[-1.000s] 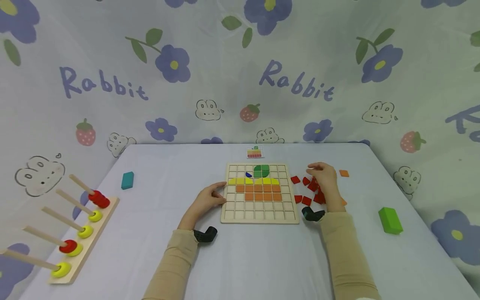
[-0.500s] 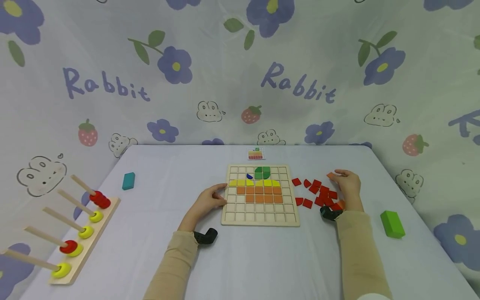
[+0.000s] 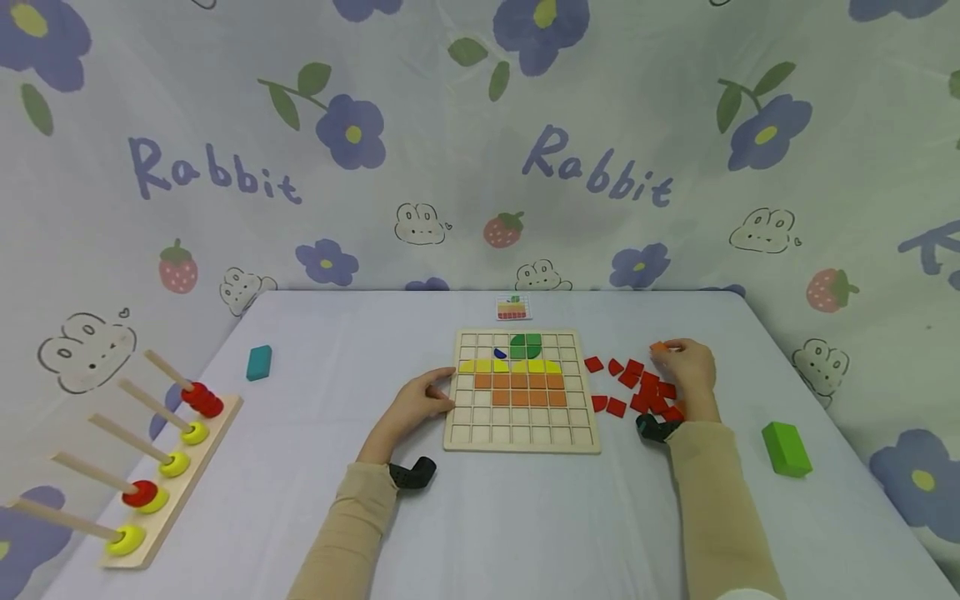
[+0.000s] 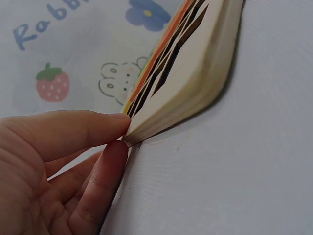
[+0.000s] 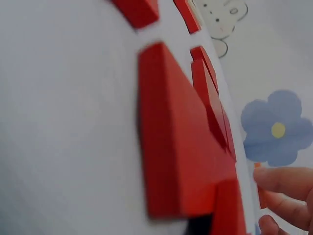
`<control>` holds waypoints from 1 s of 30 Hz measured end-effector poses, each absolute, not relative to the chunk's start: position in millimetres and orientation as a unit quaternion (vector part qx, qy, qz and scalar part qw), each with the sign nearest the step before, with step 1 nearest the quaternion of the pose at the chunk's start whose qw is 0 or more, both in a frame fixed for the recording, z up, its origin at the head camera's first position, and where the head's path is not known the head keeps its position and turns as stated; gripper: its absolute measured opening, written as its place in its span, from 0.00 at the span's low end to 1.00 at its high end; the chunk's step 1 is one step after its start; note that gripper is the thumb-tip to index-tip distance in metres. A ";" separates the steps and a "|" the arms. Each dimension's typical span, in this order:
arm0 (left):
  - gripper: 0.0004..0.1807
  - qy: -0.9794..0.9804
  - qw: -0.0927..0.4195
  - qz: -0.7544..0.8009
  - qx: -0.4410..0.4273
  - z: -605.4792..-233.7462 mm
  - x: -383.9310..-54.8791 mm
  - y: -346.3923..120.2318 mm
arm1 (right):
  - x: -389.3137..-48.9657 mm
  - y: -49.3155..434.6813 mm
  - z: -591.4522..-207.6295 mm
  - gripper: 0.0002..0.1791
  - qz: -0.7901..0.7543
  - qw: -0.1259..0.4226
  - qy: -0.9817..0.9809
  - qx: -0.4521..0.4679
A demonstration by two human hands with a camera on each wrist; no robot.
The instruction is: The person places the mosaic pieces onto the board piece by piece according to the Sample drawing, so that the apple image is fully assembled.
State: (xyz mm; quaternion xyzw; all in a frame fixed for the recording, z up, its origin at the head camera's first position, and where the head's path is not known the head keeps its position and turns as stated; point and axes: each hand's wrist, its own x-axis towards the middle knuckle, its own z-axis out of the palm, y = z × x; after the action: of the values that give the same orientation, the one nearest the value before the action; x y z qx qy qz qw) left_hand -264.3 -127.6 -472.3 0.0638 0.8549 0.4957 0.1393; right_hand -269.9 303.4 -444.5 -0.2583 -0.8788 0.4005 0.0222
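Observation:
In the head view my right hand pinches a small orange square tile between its fingertips, just beyond a scatter of red tiles. The right wrist view shows the orange tile edge-on at the fingers. My left hand rests its thumb and a fingertip against the left edge of the wooden grid board. Up close, those digits touch the board's rim. Green, blue, yellow and orange pieces fill part of the grid; the second orange row has fewer tiles than the first.
A small picture card lies behind the board. On the left stand a wooden peg rack with red and yellow beads and a teal block. A green block lies at the right. A patterned cloth hangs behind the table.
My right hand has moved right from over the red tiles and taken hold of an orange tile, then shifted slightly left with it. My left hand keeps its place at the board's edge.

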 end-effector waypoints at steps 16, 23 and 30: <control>0.34 0.853 0.136 0.499 0.070 -470.1 -264.2 -126.6 | -275.3 189.6 -416.0 0.23 0.675 -0.066 -0.729 -0.089; 0.34 0.857 0.135 0.492 0.066 -469.6 -264.9 -125.9 | -266.7 129.0 -428.0 0.15 0.660 -0.124 -0.740 -0.032; 0.33 0.856 0.136 0.494 0.066 -471.2 -264.1 -126.4 | -258.5 97.6 -437.4 0.08 0.594 -0.120 -0.795 -0.038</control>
State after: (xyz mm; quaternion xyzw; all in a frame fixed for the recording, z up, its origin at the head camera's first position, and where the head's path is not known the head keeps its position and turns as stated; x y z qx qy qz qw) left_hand -264.1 -126.4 -471.2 0.0658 0.8561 0.4942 0.1362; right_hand -258.5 97.6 -437.4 -0.0377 -0.7949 0.5936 -0.1197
